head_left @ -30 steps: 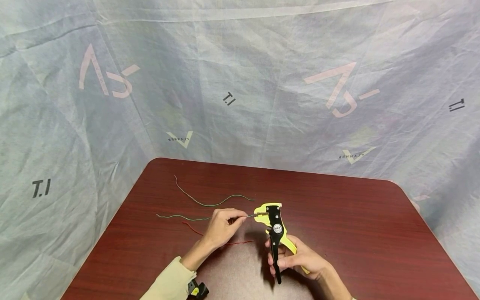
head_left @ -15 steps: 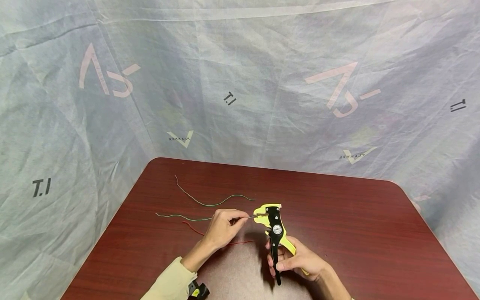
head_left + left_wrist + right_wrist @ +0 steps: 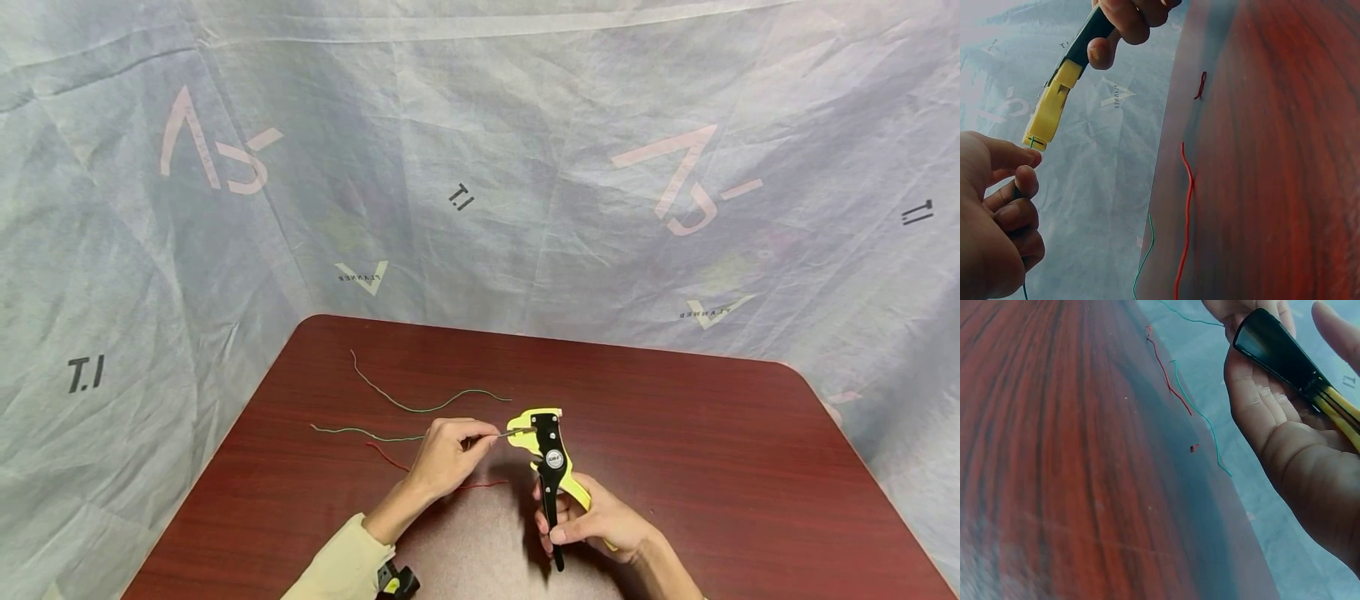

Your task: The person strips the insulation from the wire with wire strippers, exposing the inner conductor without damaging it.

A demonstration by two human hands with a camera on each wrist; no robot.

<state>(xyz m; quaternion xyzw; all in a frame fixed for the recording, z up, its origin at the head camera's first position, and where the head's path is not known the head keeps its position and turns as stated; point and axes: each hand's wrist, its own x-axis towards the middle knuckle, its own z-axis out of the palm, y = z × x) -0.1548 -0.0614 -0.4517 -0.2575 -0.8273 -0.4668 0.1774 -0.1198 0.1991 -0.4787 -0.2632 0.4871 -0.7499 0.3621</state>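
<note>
My left hand (image 3: 450,454) pinches a thin green wire (image 3: 1032,142) between thumb and forefinger, close to its end. That end enters the yellow nose of a wire stripper (image 3: 553,437). In the head view the rest of the wire runs left from under the hand. My right hand (image 3: 603,517) grips the stripper by its black and yellow handles, thumb over the black one. The tool is upright above the table, nose pointing at the left fingertips. In the right wrist view the handle (image 3: 1282,356) lies across my palm; the nose is hidden there.
A second green wire (image 3: 420,411) curves across the dark red wooden table (image 3: 675,400) behind my hands. A red wire (image 3: 386,456) lies partly behind my left hand. The left wrist view shows a short dark red piece (image 3: 1201,84) too. Grey printed fabric (image 3: 480,208) hangs behind the table.
My left fingertips have shifted slightly right, nearer the stripper's nose. My right thumb has moved a little further across the black handle. The wires on the table look unmoved.
</note>
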